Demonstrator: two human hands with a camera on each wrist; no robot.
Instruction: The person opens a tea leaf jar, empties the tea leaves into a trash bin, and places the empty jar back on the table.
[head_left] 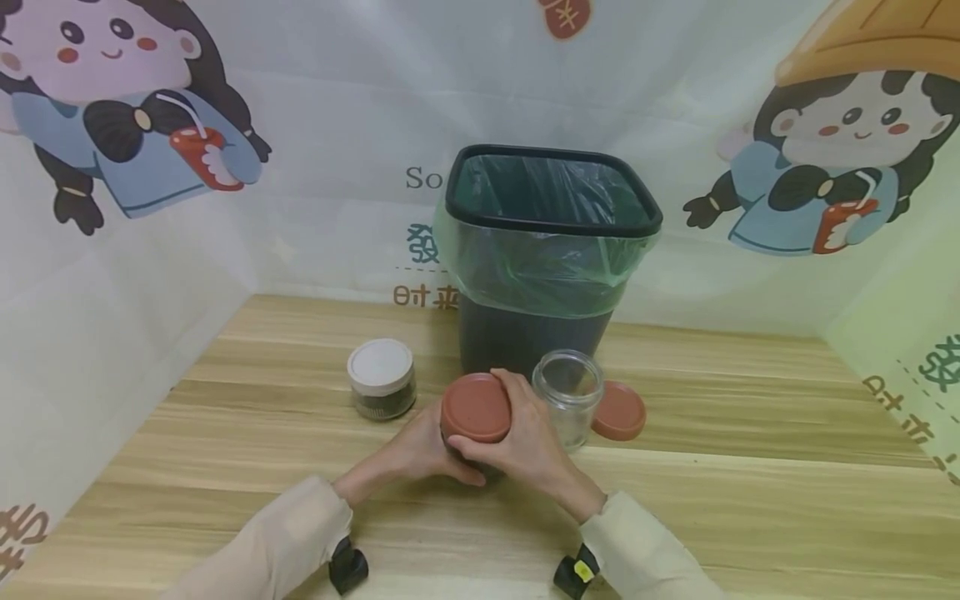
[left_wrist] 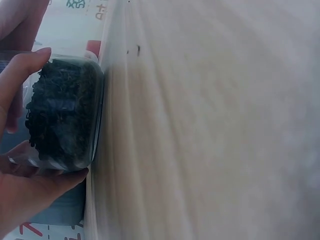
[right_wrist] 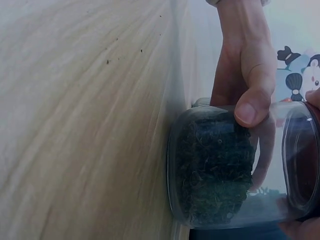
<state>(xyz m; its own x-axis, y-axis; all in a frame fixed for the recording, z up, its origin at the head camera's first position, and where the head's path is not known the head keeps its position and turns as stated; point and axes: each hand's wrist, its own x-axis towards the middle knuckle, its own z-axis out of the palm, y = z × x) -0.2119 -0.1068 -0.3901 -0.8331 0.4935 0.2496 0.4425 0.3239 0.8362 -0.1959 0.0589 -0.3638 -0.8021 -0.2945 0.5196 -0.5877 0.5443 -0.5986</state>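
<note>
A clear jar [right_wrist: 215,165] partly filled with dark dried leaves, looking like loose tea, stands upright on the wooden table. My left hand [head_left: 426,446] grips its body, the thumb lying along the side. The jar's reddish-brown lid [head_left: 477,408] sits on top, and my right hand [head_left: 528,437] holds it, fingers around the far rim and thumb at the near edge. In the left wrist view the dark leaves [left_wrist: 62,110] show through the wall between the fingers. An open clear jar [head_left: 572,417] stands just right of my right hand.
Another reddish-brown lid [head_left: 619,411] lies right of the open jar. To the left stands a small jar with a white lid [head_left: 381,367] and dark contents. Behind them is a dark bin [head_left: 525,333] lined with a green bag. A printed curtain [head_left: 330,100] encloses the table [head_left: 712,500].
</note>
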